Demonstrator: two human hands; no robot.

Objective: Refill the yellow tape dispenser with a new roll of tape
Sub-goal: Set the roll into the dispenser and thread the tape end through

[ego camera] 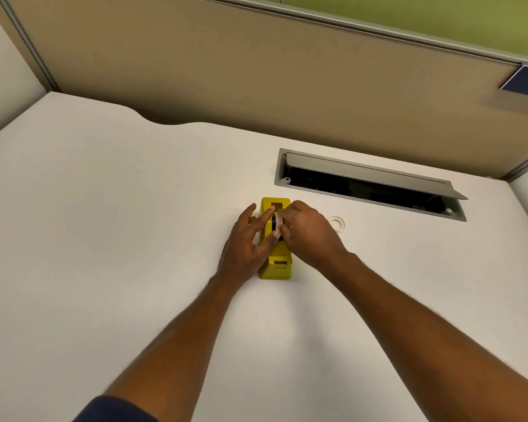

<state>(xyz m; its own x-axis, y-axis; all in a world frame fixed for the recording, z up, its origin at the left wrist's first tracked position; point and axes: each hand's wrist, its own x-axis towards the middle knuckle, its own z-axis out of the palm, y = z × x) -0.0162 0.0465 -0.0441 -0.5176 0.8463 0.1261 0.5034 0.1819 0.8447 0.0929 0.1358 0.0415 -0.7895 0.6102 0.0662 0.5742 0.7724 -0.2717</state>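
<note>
The yellow tape dispenser [275, 264] lies on the white desk [104, 239], its cutter end pointing toward me. A roll of clear tape [277, 221] on a dark hub sits in its middle slot. My right hand [309, 233] comes from the right and pinches the roll at the top and at the near side. My left hand [246, 242] rests against the dispenser's left side, thumb and forefinger touching the body beside the roll, other fingers spread.
A small white tape ring [337, 222] lies on the desk just right of my right hand. Behind it, a grey cable tray [369, 184] is sunk in the desk with its lid raised. A tan partition wall [256, 71] bounds the far edge.
</note>
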